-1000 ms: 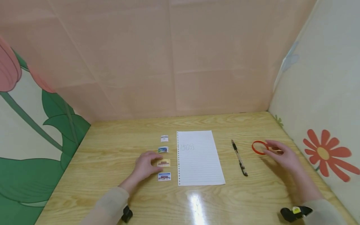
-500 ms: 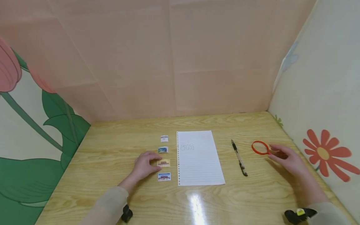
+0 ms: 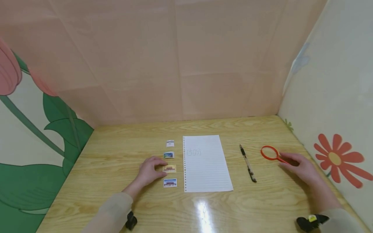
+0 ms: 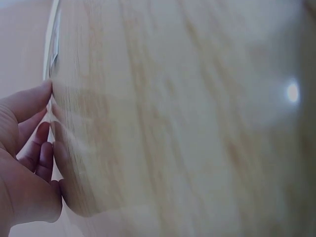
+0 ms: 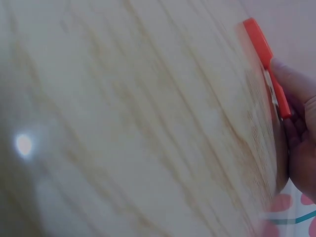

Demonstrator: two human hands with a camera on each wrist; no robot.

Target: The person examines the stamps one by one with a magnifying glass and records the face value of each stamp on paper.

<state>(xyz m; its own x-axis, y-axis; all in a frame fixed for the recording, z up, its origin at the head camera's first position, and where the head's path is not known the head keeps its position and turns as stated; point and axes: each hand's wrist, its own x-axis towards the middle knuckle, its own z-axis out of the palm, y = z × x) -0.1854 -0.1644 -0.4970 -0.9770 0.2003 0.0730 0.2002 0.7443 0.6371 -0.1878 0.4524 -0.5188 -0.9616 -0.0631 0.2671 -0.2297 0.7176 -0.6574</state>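
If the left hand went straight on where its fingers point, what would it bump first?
Probably the yellow picture card, right by the left hand; I can't tell if they already touch. Just past that card lies the lined paper.

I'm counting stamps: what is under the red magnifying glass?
Within the ring of the red magnifying glass, only the wooden table shows. Whatever might lie directly beneath its rim or handle is covered and cannot be seen.

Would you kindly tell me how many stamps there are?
4, left of the lined paper, farthest first: whitish stamp, green-blue stamp, yellow stamp by the left hand, blue stamp.
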